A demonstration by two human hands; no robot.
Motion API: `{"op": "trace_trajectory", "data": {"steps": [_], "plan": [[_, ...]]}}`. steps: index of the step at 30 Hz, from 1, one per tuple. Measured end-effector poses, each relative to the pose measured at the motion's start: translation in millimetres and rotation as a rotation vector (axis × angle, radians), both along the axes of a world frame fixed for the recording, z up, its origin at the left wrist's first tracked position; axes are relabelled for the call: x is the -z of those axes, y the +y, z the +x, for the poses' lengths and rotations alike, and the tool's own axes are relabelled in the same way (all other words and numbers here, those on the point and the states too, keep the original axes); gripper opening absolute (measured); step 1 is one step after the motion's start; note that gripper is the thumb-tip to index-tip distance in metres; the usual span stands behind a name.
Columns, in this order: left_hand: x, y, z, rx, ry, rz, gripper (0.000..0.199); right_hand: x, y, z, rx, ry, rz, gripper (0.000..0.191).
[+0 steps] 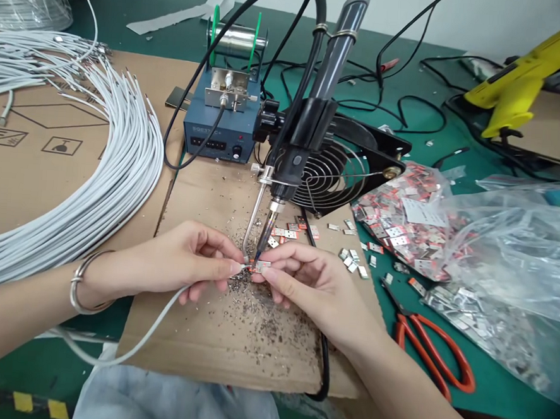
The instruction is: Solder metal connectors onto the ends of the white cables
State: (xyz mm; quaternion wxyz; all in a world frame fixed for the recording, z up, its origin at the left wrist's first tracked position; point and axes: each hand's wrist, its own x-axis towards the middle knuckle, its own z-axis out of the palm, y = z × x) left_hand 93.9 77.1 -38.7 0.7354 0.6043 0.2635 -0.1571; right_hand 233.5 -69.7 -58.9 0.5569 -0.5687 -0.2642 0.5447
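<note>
Two bare hands meet under the tip of a fixed soldering iron (pixel 281 190). The left hand (pixel 182 260) pinches the stripped end of a thin white cable (pixel 159 328) between thumb and forefinger, fingertips pressed together on it. The right hand (pixel 304 280) pinches a small connector piece (pixel 260 266), metal with a red part, and holds it against the cable end. The joint sits right at the iron's point, beside a bent metal feed tube (pixel 253 217), so the soldering of this one piece looks to be in hand, not finished.

Under the grip lies a flat cardboard sheet (pixel 234 339), rough and speckled with dark crumbs. Just beyond the grip a few loose connectors (pixel 353 261) are scattered. Further back stand a blue control box (pixel 218 130) with a shiny solder spool (pixel 236 39), and a black round wire-grilled fan (pixel 329 174).

To the right of the grip a clear crinkled bag of connectors (pixel 403 217) is heaped full, suggesting many remain. Orange-handled scissors (pixel 430 351) lie nearer. To the left a thick smooth bundle of white cables (pixel 96 179) curves across brown cardboard, apparently waiting
</note>
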Motion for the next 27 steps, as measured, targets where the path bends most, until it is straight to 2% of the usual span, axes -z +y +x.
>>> {"op": "trace_trajectory", "data": {"steps": [5,14,19,27], "plan": [[1.0,1.2,-0.8,0.010,-0.009,0.007,0.017,1.3,-0.5,0.1,-0.022,-0.021,0.052,0.019],[-1.4,2.9,1.4,0.054,0.028,0.055,0.018,3.8,-0.7,-0.8,-0.022,-0.153,0.009,0.027],[3.4,6.3,-2.0,0.082,-0.012,0.068,0.025,2.4,1.2,-2.2,0.003,-0.107,0.013,0.023],[-1.2,3.5,-0.1,0.082,-0.006,0.059,0.016,0.7,-0.2,0.1,-0.021,-0.043,0.025,0.021]]}}
